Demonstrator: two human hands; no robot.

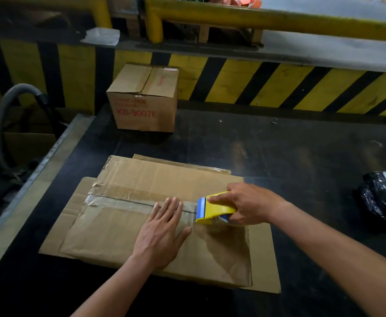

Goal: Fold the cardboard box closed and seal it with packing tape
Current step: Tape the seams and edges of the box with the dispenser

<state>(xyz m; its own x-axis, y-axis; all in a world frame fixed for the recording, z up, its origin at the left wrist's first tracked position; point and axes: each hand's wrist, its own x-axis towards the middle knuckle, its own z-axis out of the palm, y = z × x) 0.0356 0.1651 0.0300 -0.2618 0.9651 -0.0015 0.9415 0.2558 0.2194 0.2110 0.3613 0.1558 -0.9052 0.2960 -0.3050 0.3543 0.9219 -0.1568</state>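
Black rubber matting covers the work table [267,145] in front of me, with yellow and black hazard stripes [256,83] on the wall behind it. My left hand [162,234] lies flat, fingers [171,208] stretched out and close together, gripping nothing, palm pressing down on the cardboard box [123,227]. The fingertips rest right on the seam where the two flaps meet. My right hand [247,204] is wrapped around a yellow tape dispenser [215,210], forefinger laid along its top, the other fingers curled beneath it. Its blue front edge sits on the box just beside my left fingertips. A strip of clear tape [119,202] runs along the seam from the left end of the box to the dispenser, wrinkled at the far left end. The box is low and flat and lies on a loose sheet of cardboard [263,252] that sticks out on the left and right. Farther back on the table stands a smaller taped carton [144,99] with red printing on its side. A crumpled black plastic bag [379,200] lies at the right edge, well apart from the box. A grey hose [6,110] curves up off the table's left side.
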